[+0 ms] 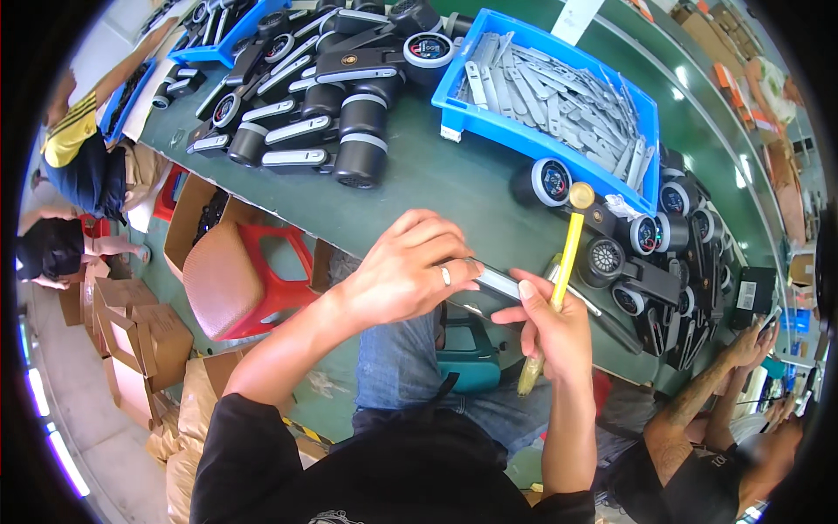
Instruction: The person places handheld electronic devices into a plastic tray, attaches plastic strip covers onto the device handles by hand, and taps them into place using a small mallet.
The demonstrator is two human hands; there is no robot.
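In front of me, my left hand (423, 262) is closed around one end of a narrow black part with a silver-grey strip (500, 282) along its top. My right hand (557, 332) grips a hammer (572, 244) by its yellow handle, the round amber head pointing up and away from me. The thumb of that hand lies at the strip's other end. Behind the hammer head is a black unit with a round display (552, 181). A blue bin (489, 124) full of loose grey strips stands beyond my hands.
Black units with grey-topped arms (362, 131) crowd the green table (419, 188) at the far left. More black units (646, 275) are piled at the right. A red stool (231, 279) and cardboard boxes (144, 341) stand at left. At the right a co-worker (698, 454) sits close.
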